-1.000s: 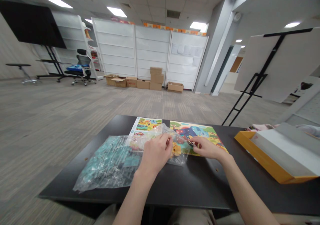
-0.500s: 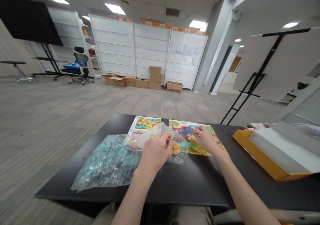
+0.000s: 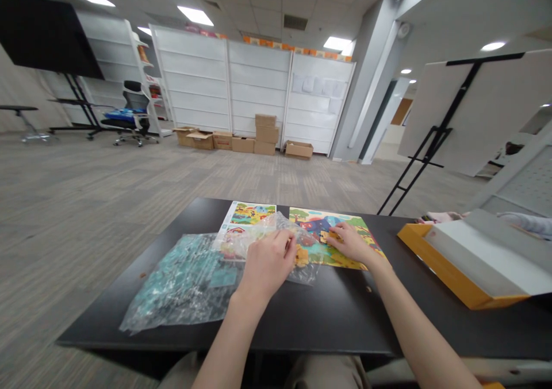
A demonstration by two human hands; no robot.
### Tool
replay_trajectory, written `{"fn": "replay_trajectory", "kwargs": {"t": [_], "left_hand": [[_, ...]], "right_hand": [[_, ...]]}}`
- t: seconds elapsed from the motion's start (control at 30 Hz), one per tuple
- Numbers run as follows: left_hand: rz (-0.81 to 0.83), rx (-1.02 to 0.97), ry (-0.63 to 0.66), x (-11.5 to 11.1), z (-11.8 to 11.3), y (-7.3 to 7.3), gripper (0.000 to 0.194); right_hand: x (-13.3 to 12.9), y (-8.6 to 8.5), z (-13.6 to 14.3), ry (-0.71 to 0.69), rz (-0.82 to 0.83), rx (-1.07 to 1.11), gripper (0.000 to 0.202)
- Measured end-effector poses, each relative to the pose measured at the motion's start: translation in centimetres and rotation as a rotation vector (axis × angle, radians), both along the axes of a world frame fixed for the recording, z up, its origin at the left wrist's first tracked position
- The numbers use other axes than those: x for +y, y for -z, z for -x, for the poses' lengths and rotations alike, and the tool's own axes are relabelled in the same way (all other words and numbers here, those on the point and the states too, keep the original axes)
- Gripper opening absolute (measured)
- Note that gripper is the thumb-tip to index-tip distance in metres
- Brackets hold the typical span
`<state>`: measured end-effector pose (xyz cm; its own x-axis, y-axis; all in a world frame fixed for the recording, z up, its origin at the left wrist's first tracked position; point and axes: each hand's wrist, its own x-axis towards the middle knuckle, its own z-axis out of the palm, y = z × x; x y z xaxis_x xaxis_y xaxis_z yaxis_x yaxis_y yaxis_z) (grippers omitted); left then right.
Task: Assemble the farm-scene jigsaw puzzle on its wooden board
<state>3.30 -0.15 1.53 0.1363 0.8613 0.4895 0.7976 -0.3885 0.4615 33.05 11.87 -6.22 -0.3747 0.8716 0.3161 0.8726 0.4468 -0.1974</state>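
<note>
Your left hand (image 3: 267,262) pinches the clear bag (image 3: 276,240), knuckles up; your right hand (image 3: 348,243) presses a puzzle piece (image 3: 328,237) flat onto the puzzle board (image 3: 345,228), fingers nearly closed.

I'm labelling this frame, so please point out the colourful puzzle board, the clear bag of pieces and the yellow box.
puzzle board (image 3: 360,233), head view, green right corner.
clear bag of pieces (image 3: 259,233), head view, crinkled top.
yellow box (image 3: 435,265), head view, front side wall.

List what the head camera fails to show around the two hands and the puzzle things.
- Fingertips of the left hand: buried in the crinkled clear plastic bag.
- Small puzzle piece under the right hand: mostly covered, too small to read.
- Open orange cardboard box: contents hidden by its white lid, far end cut off.
</note>
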Motion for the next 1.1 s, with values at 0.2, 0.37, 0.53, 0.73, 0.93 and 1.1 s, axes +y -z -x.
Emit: {"fn": "replay_trajectory", "kwargs": {"t": [0.2,0.37,0.53,0.73,0.93,1.1], "left_hand": [[0.004,0.002,0.001,0.1,-0.1,-0.1,0.017],[0.000,-0.002,0.002,0.1,-0.1,0.0,0.017],[0.007,0.001,0.007,0.2,-0.1,0.1,0.016],[0.004,-0.002,-0.001,0.1,0.1,0.0,0.017],[0.000,-0.008,-0.004,0.1,0.3,0.0,0.017],[-0.016,0.003,-0.004,0.2,0.2,0.2,0.016]], "right_hand": [[-0.5,-0.8,0.1,0.023,0.125,0.029,0.034],[-0.9,-1.5,0.7,0.041,0.204,0.157,0.037],[-1.1,-2.2,1.1,0.013,0.254,0.289,0.030],[-1.6,-4.2,-2.3,0.077,0.330,0.493,0.045],[-1.4,-3.8,-5.5,0.165,0.386,0.250,0.045],[-1.2,-3.3,-5.0,0.293,0.318,0.078,0.038]]}}
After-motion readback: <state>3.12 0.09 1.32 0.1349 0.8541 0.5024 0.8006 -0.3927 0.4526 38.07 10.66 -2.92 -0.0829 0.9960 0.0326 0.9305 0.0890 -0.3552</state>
